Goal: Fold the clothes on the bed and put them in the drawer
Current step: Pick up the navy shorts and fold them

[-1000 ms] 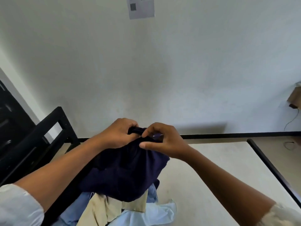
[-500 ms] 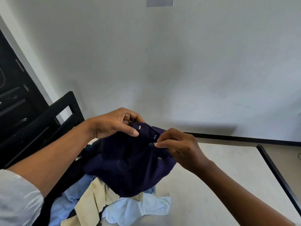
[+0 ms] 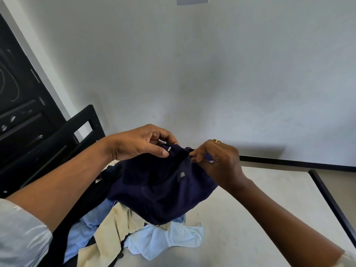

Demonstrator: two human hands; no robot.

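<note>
A dark navy shirt (image 3: pixel 161 191) with a small pale button hangs bunched in the air above the bed. My left hand (image 3: pixel 140 143) grips its upper edge on the left. My right hand (image 3: pixel 215 160) pinches the same edge on the right, a gold ring on one finger. Below the shirt lies a pile of clothes: a beige garment (image 3: pixel 113 230), a light blue shirt (image 3: pixel 84 230) and a pale white-blue garment (image 3: pixel 165 241). The drawer is not in view.
The bed's pale mattress (image 3: pixel 250 218) spreads to the right, edged by a black frame (image 3: pixel 331 201). A black headboard (image 3: pixel 63 135) stands on the left with a dark door (image 3: pixel 17 93) behind it. A plain grey wall (image 3: pixel 212 74) fills the background.
My hands have drawn apart along the navy shirt's top edge, spreading it. The camera has tilted and turned left, bringing more of the door and headboard into view.
</note>
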